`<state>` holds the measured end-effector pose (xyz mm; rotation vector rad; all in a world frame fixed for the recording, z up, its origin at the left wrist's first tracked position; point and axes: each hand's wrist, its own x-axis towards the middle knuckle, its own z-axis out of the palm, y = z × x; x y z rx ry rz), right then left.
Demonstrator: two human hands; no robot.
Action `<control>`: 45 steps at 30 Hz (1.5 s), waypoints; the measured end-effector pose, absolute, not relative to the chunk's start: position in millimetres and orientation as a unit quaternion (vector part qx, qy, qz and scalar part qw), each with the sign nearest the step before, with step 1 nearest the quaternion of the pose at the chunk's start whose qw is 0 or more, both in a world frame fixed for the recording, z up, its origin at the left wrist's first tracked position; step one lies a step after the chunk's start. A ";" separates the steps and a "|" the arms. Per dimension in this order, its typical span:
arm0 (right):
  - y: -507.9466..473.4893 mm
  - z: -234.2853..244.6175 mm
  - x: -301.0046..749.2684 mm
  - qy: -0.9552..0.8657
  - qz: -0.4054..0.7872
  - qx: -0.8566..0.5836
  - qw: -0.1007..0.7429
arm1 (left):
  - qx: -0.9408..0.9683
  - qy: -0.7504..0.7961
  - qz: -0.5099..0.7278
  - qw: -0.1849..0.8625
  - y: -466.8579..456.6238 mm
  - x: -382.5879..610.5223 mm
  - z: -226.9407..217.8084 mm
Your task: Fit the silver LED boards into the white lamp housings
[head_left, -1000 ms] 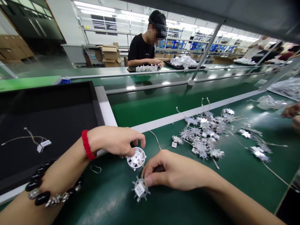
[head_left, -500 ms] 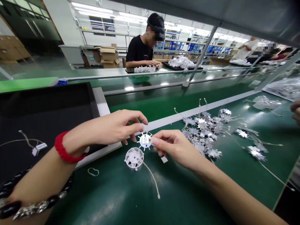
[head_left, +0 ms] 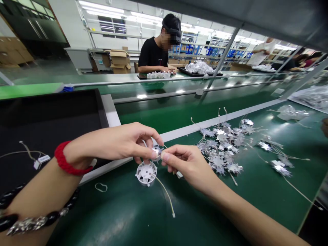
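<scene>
My left hand (head_left: 125,141) and my right hand (head_left: 184,162) meet just above the green bench, both pinching one small silver star-shaped part (head_left: 156,150) between their fingertips. Most of that part is hidden by my fingers. Directly under it a round white finned housing (head_left: 146,173) lies on the bench, with a thin white wire (head_left: 165,194) trailing from it toward me. My left wrist wears a red band and dark beads.
A heap of silver star parts with wires (head_left: 222,147) lies to the right. A black tray (head_left: 46,133) holding one wired part (head_left: 38,160) sits at left. A small rubber band (head_left: 100,187) lies near. Across the green conveyor (head_left: 179,109) a person in black (head_left: 156,51) works.
My right hand lifted the star part off the bench near me and carried it up over the white housing. My left hand left the housing and closed its fingers on the star part.
</scene>
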<state>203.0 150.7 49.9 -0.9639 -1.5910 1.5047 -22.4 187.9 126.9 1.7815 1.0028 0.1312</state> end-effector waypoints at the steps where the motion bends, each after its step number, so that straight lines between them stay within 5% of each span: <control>1: 150.1 50.7 202.8 -0.623 0.584 -0.375 0.362 | 0.746 0.417 0.052 0.517 188.4 -23.1 126.3; 23: 136.0 45.2 195.0 -0.662 0.579 -0.429 0.205 | 0.739 0.430 -0.098 0.510 193.9 -25.8 125.3; 45: 134.3 36.2 197.2 -0.807 0.346 -0.425 0.219 | 0.733 0.460 -0.139 0.482 192.7 -23.6 122.1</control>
